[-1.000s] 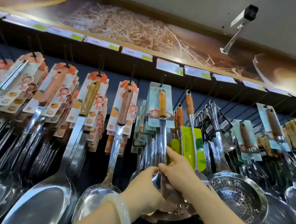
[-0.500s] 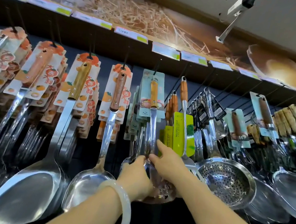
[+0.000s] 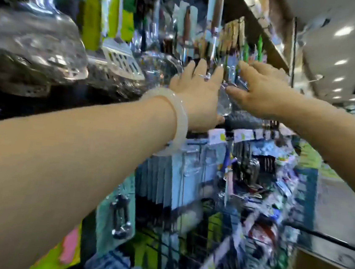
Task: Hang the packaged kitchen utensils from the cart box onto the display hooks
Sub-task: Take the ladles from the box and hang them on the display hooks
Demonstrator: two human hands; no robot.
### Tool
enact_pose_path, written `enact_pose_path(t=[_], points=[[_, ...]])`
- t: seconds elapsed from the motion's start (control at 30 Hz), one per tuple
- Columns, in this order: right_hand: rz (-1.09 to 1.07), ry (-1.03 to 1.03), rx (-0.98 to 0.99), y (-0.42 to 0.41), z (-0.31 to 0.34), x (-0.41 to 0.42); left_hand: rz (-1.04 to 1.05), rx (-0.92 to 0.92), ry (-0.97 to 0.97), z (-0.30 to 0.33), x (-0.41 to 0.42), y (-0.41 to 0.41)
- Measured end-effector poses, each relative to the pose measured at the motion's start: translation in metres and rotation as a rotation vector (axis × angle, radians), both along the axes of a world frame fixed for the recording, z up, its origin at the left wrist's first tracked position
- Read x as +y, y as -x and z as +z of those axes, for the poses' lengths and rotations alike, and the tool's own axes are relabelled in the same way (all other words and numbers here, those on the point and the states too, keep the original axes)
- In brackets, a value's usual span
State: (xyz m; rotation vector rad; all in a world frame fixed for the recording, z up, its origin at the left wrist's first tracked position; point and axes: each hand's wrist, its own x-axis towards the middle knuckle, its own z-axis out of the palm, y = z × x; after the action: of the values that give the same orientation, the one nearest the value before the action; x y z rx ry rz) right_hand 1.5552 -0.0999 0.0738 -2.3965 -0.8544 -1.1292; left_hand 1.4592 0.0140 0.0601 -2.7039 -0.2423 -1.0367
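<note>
Before a blurred shop wall (image 3: 189, 179) crowded with hanging utensils (image 3: 118, 62), we see our left hand (image 3: 195, 92) and right hand (image 3: 262, 93) with fingers spread around a shiny ladle (image 3: 225, 102) midway up, none plainly pinching, so it may swing off.

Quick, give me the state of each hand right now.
Left hand: open, fingers straight, reaching at the hanging utensils, holding nothing visible.
Right hand: open, fingers extended beside it; the blur hides any contact.
</note>
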Motion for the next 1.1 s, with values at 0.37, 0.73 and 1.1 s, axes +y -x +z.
enact_pose_path(t=[0.37,0.73,1.1], points=[[-0.4,0.203,0.606,-0.074,-0.263,-0.15,-0.307,0.665,0.179,-0.279,-0.105,-0.123],[-0.363,0.298,1.08,-0.129,-0.478,-0.153,-0.306,1.032,0.296,-0.467,-0.137,-0.182],[-0.396,0.128,1.589,-0.155,-0.659,-0.152,-0.156,1.319,0.595,-0.61,-0.137,-0.205]])
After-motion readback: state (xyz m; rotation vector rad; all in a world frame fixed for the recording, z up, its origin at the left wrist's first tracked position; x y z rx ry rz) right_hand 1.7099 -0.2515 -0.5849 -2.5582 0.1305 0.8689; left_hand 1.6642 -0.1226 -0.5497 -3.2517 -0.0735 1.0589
